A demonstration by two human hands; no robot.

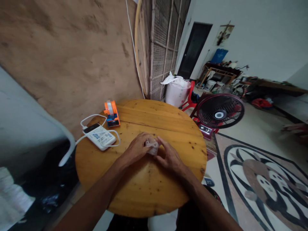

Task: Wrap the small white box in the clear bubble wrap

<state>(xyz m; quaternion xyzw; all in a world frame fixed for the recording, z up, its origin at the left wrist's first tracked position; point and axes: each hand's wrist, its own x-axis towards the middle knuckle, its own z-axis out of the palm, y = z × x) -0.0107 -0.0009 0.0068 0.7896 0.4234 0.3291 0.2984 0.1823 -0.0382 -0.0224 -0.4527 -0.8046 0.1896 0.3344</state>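
Observation:
My left hand (137, 148) and my right hand (169, 155) meet over the middle of a round wooden table (168, 125). Between the fingers of both hands sits a small pale crumpled piece, like clear plastic or paper (152, 146). Both hands have their fingers curled round it. I cannot make out what the piece is.
At the table's left lies a white power bank (101, 137) with a white cable and a dark phone beneath it. Behind it stands an orange and blue tape dispenser (111, 113). A black floor fan (220, 111), a white sack (176, 89) and a red chair stand past the table.

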